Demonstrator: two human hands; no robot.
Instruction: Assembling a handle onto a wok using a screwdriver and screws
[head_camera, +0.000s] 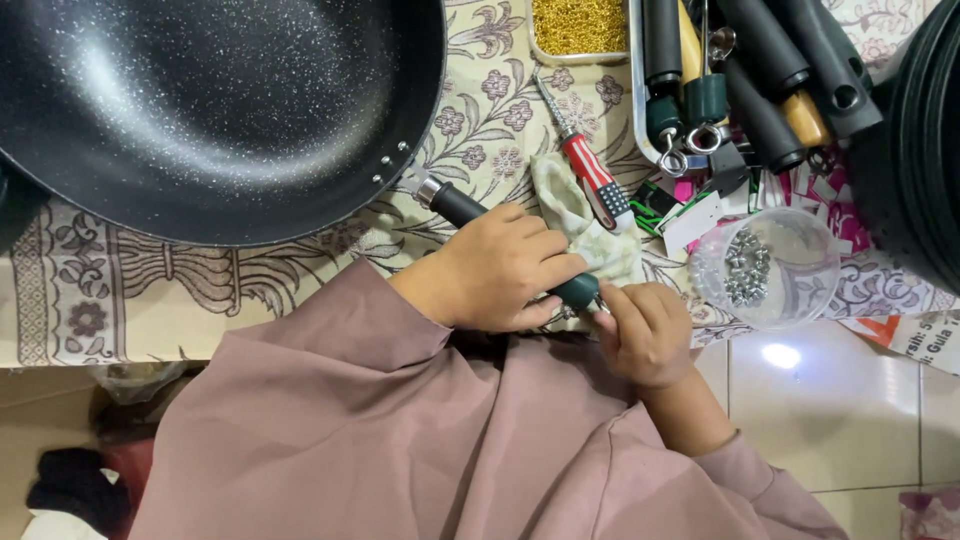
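A big black speckled wok (200, 100) lies on a patterned cloth (480, 130) at the upper left. Its dark handle (455, 203) runs down to the right, fixed to the pan with rivets. My left hand (500, 270) is wrapped around that handle near its end. My right hand (645, 330) pinches at the very tip of the handle, fingers closed around a small part I cannot make out. A red-and-black screwdriver (592, 175) rests on a pale rag (585, 235) just beyond my hands.
A clear tub of small metal screws (765, 265) stands at the right. Behind it a tray (640, 90) holds several loose dark handles. A small tray of gold-coloured bits (580, 25) is at the top. Black pans (920, 140) are stacked at the far right.
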